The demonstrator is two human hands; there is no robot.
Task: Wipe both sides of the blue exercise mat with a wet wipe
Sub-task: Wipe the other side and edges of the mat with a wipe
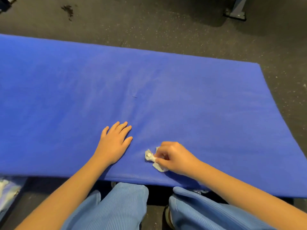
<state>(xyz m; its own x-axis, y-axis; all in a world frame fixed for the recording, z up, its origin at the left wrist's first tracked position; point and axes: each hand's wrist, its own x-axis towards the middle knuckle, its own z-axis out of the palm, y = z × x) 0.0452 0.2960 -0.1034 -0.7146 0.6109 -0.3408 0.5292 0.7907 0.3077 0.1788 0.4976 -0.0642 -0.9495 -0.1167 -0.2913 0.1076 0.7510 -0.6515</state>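
The blue exercise mat lies flat on the dark floor and fills most of the view, its right end visible and its left end running out of frame. My left hand rests flat on the mat near its front edge, fingers straight. To its right, my right hand grips a crumpled white wet wipe and holds it down against the mat's surface. Part of the wipe is hidden under the fingers.
Speckled dark rubber floor surrounds the mat. A grey metal equipment foot stands at the far right. A pale packet lies at the lower left edge. My knees in light blue trousers sit against the mat's front edge.
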